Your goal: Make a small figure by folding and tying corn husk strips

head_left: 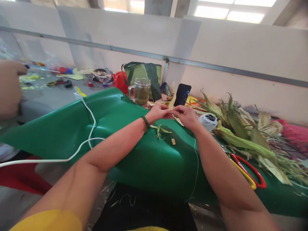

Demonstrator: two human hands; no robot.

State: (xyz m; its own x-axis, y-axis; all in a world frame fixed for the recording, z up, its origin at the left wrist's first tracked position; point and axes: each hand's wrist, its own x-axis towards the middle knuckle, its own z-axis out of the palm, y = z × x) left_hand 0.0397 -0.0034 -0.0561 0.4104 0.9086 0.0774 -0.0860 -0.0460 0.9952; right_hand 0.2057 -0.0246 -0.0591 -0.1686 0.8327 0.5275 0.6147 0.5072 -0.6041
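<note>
My left hand [158,113], with a green bead bracelet on its wrist, meets my right hand [185,115] above the far side of a green mat [149,163]. The fingertips of both are pinched together on a pale strip of corn husk [172,101], which rises above them. Exactly how each finger grips it is too small to make out. Below my hands, a small tied husk figure [159,129] with thin curly strands lies on the mat, and a small tan scrap [173,141] is near it. A thin thread [196,160] hangs past my right forearm.
Behind my hands stand a phone [183,95] and a glass mug [141,91]. To the right are a string spool [208,121], corn husks [240,128] and red-and-yellow-handled scissors [250,170]. A white cable [72,158] crosses the left side. Another person's arm [9,86] shows at far left.
</note>
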